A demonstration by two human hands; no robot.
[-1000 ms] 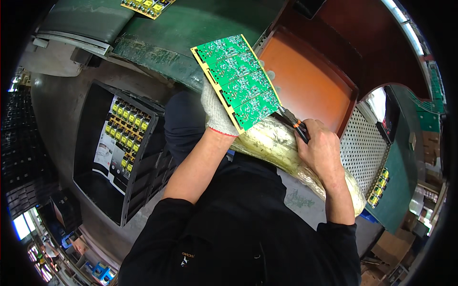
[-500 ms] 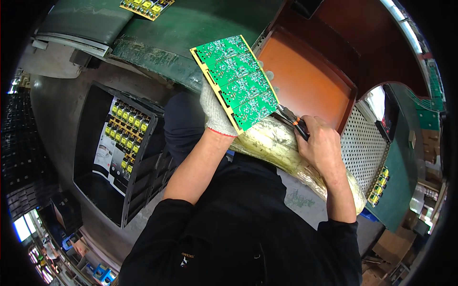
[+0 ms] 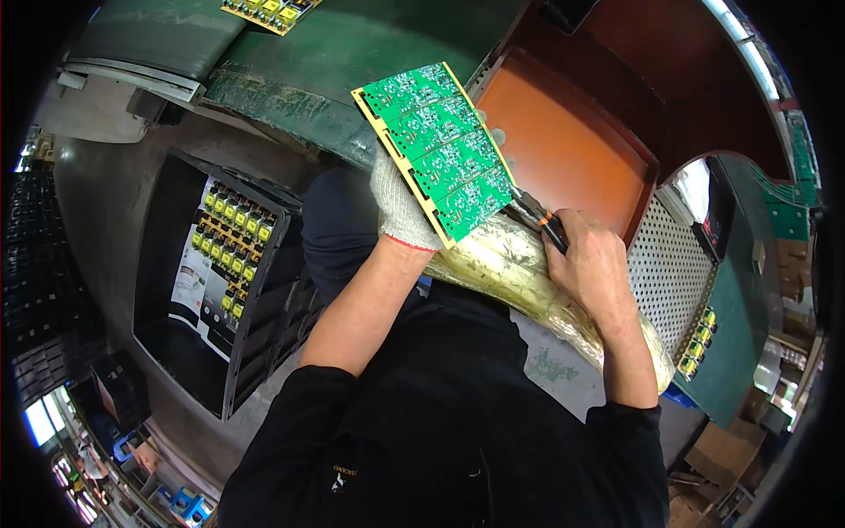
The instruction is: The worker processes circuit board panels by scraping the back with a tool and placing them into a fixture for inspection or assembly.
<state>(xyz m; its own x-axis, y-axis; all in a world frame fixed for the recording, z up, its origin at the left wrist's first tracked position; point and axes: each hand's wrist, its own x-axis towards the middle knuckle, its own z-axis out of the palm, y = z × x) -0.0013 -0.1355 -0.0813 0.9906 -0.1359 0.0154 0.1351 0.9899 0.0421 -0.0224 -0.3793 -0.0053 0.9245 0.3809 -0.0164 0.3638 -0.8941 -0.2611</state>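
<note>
A green printed circuit board panel with yellow edge strips is held up, solder side facing me. My left hand, in a grey-white knitted glove, grips it by its left edge; the fingers behind the board are hidden. My bare right hand is closed round the handles of small cutting pliers with orange and black grips. The jaws meet the lower right edge of the panel. Beneath the board and pliers lies a long roll wrapped in clear, yellowish plastic.
An orange-brown tray stands beyond the pliers. At left, a black crate holds boards with yellow parts. More such boards lie on the green bench at the top and beside the perforated metal plate at right.
The pliers and my right hand have shifted very slightly along the panel's edge. The board has tilted a little; my left hand keeps its grip.
</note>
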